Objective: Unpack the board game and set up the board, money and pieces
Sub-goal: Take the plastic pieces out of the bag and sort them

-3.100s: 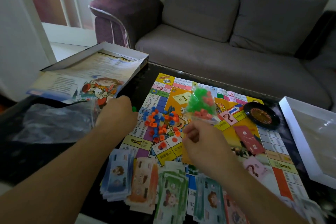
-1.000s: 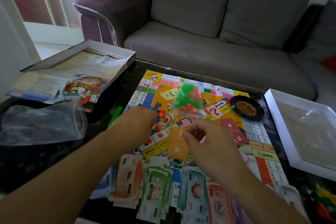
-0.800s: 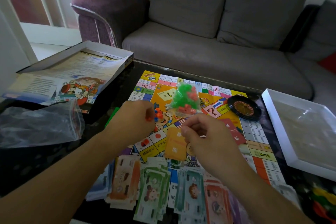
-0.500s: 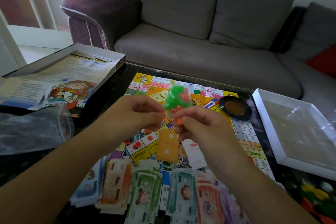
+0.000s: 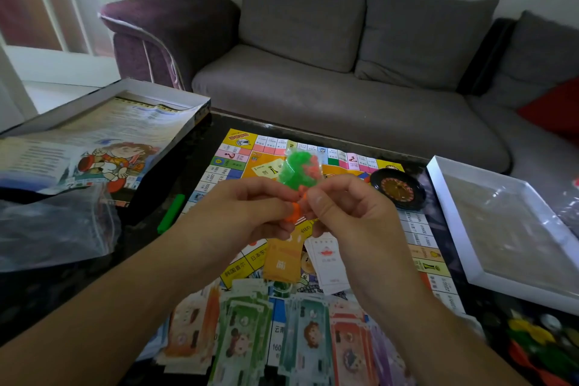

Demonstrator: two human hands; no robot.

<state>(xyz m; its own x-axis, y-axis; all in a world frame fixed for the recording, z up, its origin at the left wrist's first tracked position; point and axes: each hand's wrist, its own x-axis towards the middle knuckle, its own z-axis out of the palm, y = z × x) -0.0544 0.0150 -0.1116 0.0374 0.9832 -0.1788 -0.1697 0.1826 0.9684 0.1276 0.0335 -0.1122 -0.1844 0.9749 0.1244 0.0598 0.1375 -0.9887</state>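
A small clear bag of green and red pieces (image 5: 297, 171) is held up over the colourful game board (image 5: 238, 163). My right hand (image 5: 351, 213) pinches the bag's lower edge. My left hand (image 5: 247, 213) meets it there, fingers curled round small orange pieces (image 5: 295, 208) and touching the bag's bottom. Stacks of paper money (image 5: 247, 329) lie in a row along the board's near edge. An orange card stack (image 5: 282, 260) and a white card stack (image 5: 327, 260) sit on the board under my hands.
The box lid with a rules sheet (image 5: 103, 131) lies at the left, an empty plastic bag (image 5: 53, 229) in front of it. A green marker (image 5: 170, 213) lies beside the board. A black roulette wheel (image 5: 398, 188) and a white box tray (image 5: 451, 219) are right. Coloured pawns (image 5: 539, 341) lie near right.
My left hand left the loose pieces on the board and rose with some orange ones to the bag. Both hands came together above the board.
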